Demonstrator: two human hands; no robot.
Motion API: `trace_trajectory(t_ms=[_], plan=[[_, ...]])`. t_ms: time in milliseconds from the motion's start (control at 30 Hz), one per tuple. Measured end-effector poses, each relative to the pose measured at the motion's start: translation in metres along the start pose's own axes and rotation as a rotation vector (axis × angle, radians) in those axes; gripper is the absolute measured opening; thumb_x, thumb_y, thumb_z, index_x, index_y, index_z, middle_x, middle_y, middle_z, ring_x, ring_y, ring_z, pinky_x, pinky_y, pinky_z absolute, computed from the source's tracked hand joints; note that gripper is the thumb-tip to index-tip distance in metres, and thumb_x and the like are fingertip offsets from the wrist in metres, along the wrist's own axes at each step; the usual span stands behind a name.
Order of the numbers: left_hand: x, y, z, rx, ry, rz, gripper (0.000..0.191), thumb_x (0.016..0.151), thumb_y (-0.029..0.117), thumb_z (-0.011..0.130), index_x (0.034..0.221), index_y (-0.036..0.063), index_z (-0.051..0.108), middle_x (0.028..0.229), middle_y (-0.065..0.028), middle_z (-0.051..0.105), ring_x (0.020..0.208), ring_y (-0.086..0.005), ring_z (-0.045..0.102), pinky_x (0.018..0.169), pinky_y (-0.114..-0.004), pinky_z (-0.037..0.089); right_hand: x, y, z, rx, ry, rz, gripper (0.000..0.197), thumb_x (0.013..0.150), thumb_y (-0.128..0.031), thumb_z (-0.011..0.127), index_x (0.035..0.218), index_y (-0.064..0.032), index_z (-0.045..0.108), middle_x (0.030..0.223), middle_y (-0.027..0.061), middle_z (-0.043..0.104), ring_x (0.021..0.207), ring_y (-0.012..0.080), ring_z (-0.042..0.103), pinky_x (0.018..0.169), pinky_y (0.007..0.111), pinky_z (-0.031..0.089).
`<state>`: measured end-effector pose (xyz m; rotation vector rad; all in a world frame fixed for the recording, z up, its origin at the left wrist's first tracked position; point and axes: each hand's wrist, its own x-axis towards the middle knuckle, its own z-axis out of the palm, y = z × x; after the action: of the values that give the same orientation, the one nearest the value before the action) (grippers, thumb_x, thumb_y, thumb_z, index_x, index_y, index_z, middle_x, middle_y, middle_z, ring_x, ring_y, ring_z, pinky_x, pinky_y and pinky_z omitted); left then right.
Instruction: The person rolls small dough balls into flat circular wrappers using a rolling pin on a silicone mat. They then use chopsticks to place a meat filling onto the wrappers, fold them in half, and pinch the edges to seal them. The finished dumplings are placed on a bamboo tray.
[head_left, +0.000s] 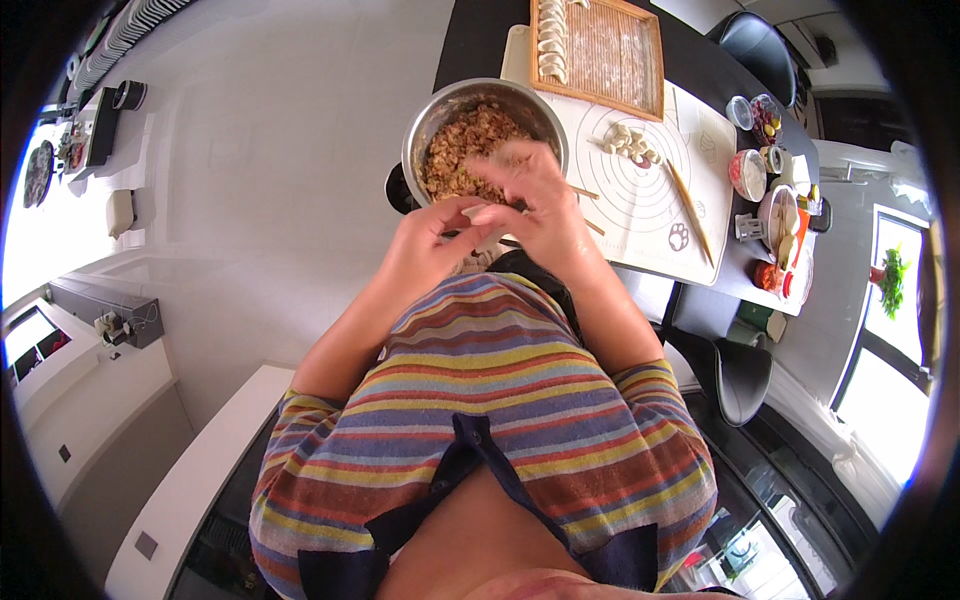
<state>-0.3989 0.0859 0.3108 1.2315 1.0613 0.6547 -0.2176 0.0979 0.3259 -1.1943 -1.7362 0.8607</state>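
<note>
A pale dough wrapper (491, 238) is held between my two hands, low over the near rim of a steel mixing bowl (411, 154). My left hand (429, 234) pinches its left side with thumb and fingers. At its other side is the thumb of my right hand (546, 201), whose remaining fingers are raised and blurred above the bowl. Brown minced filling (469, 139) covers the bottom of the bowl. My hands hide most of the wrapper, so whether filling lies in it cannot be seen.
Right of the bowl, a printed silicone mat (600, 142) carries small dough pieces (630, 142) and a wooden rolling pin (688, 210). Chopsticks (583, 193) poke out beside my right hand. Behind, a wood-framed tray (611, 56) bears a row of dumplings (553, 41). Bowls (748, 175) line the table's right side.
</note>
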Motion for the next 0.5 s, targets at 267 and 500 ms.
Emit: trace_trajectory(t_ms=[267,500], plan=[[0.005,-0.012,0.008,-0.320,0.172,0.297,0.038,0.095,0.007,0.057,0.132,0.0022,0.050,0.120,-0.0126,0.062,0.110,-0.0193,0.061,0.103,-0.037,0.040,-0.017,0.021,0.003,0.638,-0.200,0.342,0.043,0.089,-0.011,0.067,0.125,0.0018,0.048,0.101,0.0075,0.065,0.092,0.0105,0.061,0.078,0.024,0.050],[0.004,-0.011,0.000,0.196,0.212,0.417,0.032,0.091,0.010,0.061,0.123,0.0052,0.060,0.115,-0.0087,0.067,0.103,-0.0202,0.067,0.116,-0.049,0.015,-0.023,0.013,0.017,0.752,-0.100,0.479,0.040,0.088,-0.004,0.067,0.124,0.0014,0.052,0.104,0.0054,0.065,0.090,0.0093,0.062,0.075,0.022,0.050]])
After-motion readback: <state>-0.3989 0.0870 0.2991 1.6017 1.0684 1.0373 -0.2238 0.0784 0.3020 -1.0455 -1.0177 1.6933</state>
